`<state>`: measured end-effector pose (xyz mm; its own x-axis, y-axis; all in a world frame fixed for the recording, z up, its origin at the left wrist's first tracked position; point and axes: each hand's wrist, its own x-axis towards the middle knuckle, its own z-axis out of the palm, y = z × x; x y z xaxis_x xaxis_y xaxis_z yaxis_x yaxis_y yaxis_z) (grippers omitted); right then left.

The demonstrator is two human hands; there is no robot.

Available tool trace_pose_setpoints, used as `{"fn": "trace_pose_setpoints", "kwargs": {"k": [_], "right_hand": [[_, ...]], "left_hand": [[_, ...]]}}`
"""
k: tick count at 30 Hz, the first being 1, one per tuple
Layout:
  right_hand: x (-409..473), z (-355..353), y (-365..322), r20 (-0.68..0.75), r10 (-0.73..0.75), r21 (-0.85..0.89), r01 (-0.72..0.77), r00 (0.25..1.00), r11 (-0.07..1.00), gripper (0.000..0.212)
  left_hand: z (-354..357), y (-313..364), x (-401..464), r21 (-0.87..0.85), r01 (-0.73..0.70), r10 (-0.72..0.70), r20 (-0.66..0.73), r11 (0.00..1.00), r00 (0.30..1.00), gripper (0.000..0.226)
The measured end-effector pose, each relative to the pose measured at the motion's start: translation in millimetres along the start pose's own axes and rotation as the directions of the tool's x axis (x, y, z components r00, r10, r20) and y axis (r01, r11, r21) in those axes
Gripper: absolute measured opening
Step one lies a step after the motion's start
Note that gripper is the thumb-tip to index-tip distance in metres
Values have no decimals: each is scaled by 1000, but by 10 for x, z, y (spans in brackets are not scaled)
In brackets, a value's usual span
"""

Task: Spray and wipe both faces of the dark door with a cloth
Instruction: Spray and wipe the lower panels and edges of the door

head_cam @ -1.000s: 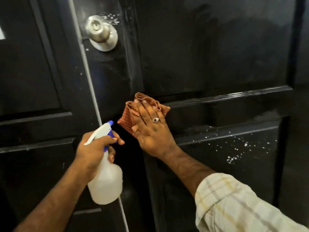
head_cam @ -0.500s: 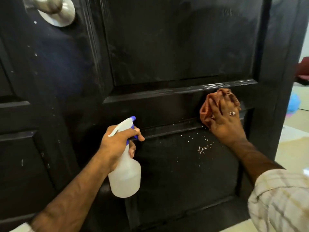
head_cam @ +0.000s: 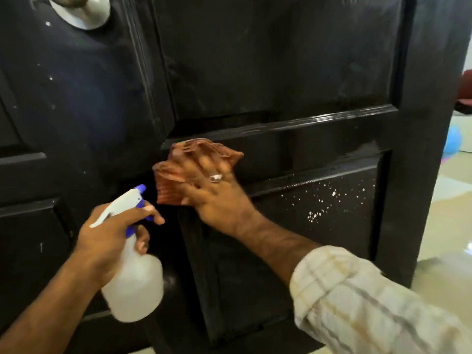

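From the head camera, my right hand (head_cam: 219, 192) presses the bunched orange checked cloth (head_cam: 184, 172) flat against the dark door (head_cam: 281, 72), fingers spread over it rather than curled round; it sits at the left end of the middle rail, just above the lower panel. Half a second ago this same hand was at the rail's right end, so the cloth has swept back leftward across the rail, and the blur on it suggests it is still travelling. My left hand (head_cam: 109, 241) grips the neck of the translucent spray bottle (head_cam: 132, 284), forefinger over the blue trigger, nozzle toward the door, much as before. White spray droplets (head_cam: 321, 208) remain on the lower panel's upper right, untouched. I judge the rail nearly wiped and that panel next; the door's other face is not visible here. The metal door knob (head_cam: 84, 14) sits at top left.
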<state>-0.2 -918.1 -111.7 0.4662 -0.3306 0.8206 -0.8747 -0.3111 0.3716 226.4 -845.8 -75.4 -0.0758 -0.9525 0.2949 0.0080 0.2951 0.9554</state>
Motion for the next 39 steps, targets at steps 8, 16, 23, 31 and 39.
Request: {"fn": "trace_pose_setpoints", "kwargs": {"k": [8, 16, 23, 31, 39], "right_hand": [[41, -51, 238, 99, -191, -40, 195, 977, 980, 61], [-1039, -539, 1641, 184, 87, -143, -61, 979, 988, 89], [-1764, -801, 2277, -131, 800, 78, -799, 585, 597, 68], [-1012, -49, 483, -274, 794, 300, -736, 543, 607, 37], [-590, 143, -219, -189, 490, 415, -383, 851, 826, 52]], "left_hand": [[161, -46, 104, 50, 50, -48, -24, 997, 999, 10], [1141, -168, 428, 3, 52, -52, 158, 999, 986, 12], [1186, -309, 490, -2, 78, -76, 194, 997, 978, 16], [384, -448, 282, -14, 65, -64, 58, 998, 996, 13], [-224, -618, -106, 29, 187, -188, 18, 982, 982, 24]]}}
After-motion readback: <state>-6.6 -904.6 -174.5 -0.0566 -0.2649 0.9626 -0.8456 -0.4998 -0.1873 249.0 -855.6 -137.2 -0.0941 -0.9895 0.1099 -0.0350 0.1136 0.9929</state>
